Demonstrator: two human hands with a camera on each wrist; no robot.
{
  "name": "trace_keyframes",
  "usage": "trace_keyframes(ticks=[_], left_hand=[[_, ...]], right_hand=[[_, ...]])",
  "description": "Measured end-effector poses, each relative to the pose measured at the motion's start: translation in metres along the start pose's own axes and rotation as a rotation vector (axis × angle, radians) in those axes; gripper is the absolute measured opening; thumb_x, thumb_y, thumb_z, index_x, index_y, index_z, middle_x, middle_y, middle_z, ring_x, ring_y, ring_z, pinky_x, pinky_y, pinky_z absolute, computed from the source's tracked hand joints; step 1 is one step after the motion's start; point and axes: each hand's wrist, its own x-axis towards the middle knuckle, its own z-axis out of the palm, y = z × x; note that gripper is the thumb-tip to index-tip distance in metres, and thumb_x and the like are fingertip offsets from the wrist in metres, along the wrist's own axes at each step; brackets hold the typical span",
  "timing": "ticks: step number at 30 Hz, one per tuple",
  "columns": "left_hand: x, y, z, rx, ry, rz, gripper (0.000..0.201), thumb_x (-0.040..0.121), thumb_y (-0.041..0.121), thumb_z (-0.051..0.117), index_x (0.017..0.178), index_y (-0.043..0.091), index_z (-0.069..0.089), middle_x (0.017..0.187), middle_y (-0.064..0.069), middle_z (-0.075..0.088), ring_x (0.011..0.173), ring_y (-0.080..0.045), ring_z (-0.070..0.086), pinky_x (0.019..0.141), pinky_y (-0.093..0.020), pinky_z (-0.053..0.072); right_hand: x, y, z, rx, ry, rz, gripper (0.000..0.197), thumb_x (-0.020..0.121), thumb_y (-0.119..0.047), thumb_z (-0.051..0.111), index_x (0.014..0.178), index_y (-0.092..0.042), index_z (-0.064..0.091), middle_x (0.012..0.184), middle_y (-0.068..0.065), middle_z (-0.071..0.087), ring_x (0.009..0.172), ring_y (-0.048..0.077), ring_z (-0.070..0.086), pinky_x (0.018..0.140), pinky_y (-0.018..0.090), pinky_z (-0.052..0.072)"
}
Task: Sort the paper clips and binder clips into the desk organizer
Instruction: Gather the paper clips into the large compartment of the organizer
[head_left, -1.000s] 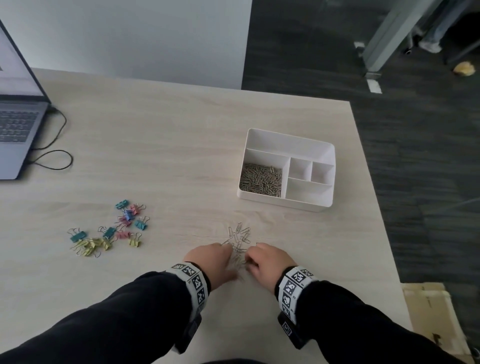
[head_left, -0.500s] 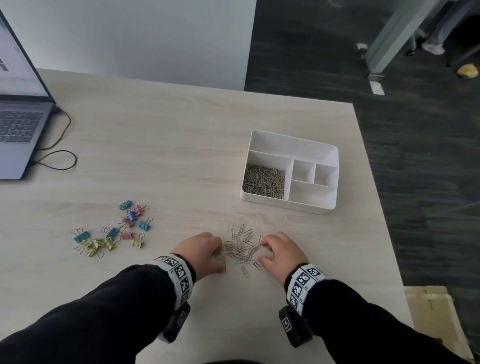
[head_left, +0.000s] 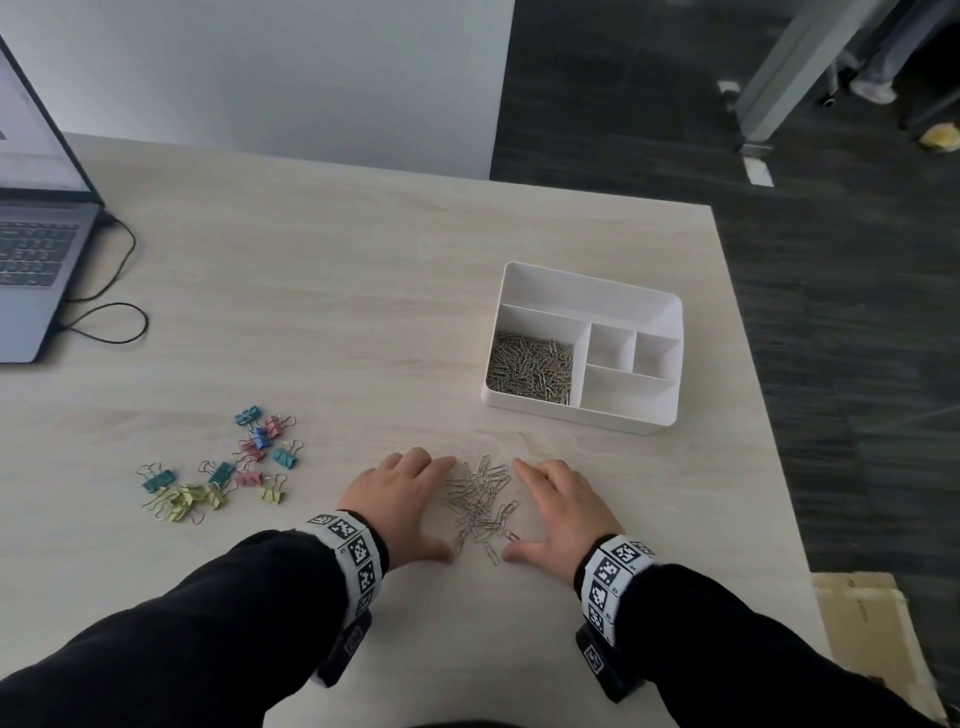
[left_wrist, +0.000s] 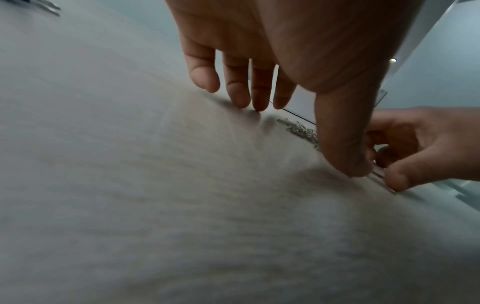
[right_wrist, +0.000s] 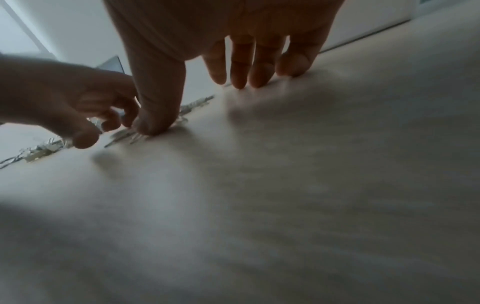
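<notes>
A: Thin silver paper clips (head_left: 480, 501) lie in a loose heap on the tabletop (head_left: 332, 322), between the left hand (head_left: 402, 493) and right hand (head_left: 563, 506). Each grip is spread, holding nothing.

B: More fill the white desk organizer (head_left: 670, 312)'s near-left compartment; pastel binder clips (head_left: 223, 473) lie scattered well to the left. Both wrist views are blurred.

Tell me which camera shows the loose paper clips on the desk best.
The head view: the loose paper clips lie as a pile between the left hand and right hand. Both wrist views catch only blurred slivers behind the thumbs.
</notes>
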Motion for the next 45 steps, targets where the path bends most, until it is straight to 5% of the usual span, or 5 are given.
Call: trace_keyframes(ticks=[10,16,27,37,45], left_hand=[[0.029,0.018,-0.005,-0.193,0.049,0.013,0.067,0.076,0.036,0.073,0.137,0.026,0.046,0.124,-0.004,0.050,0.113,-0.028,0.057,0.098,-0.035,0.046],[0.029,0.018,-0.003,-0.128,0.006,0.055,0.092,0.060,0.056,0.079,0.137,0.028,0.037,0.121,0.000,0.044,0.107,-0.025,0.055,0.095,-0.038,0.049],[0.036,0.031,0.004,-0.155,0.094,0.048,0.029,0.083,0.035,0.062,0.104,0.016,0.065,0.104,-0.008,0.058,0.091,-0.031,0.062,0.079,-0.036,0.048],[0.044,0.026,-0.006,-0.151,0.039,0.068,0.015,0.082,0.027,0.057,0.090,0.021,0.068,0.097,-0.002,0.062,0.090,-0.026,0.062,0.076,-0.032,0.050],[0.046,0.019,-0.008,-0.127,0.009,0.014,0.018,0.081,0.030,0.057,0.092,0.020,0.066,0.095,-0.003,0.064,0.090,-0.025,0.061,0.073,-0.029,0.046]], right_hand=[[0.028,-0.008,-0.001,0.026,0.005,-0.035,0.090,0.069,-0.061,0.073,0.144,-0.034,0.032,0.127,-0.002,0.038,0.116,0.022,0.045,0.100,0.042,0.045],[0.030,-0.017,-0.004,-0.050,-0.042,-0.056,0.098,0.064,-0.065,0.073,0.144,-0.033,0.026,0.130,-0.002,0.032,0.115,0.024,0.043,0.099,0.042,0.045],[0.034,-0.033,0.004,0.076,-0.048,-0.072,0.021,0.086,-0.023,0.058,0.101,-0.009,0.061,0.106,0.011,0.054,0.091,0.038,0.058,0.075,0.046,0.049],[0.034,-0.026,-0.012,0.104,-0.042,0.063,0.017,0.085,-0.023,0.057,0.098,-0.016,0.064,0.107,0.007,0.058,0.099,0.027,0.057,0.082,0.032,0.043],[0.031,-0.003,-0.038,0.228,0.116,0.154,0.006,0.078,-0.017,0.064,0.082,-0.015,0.068,0.080,-0.004,0.057,0.075,0.018,0.056,0.070,0.023,0.042]])
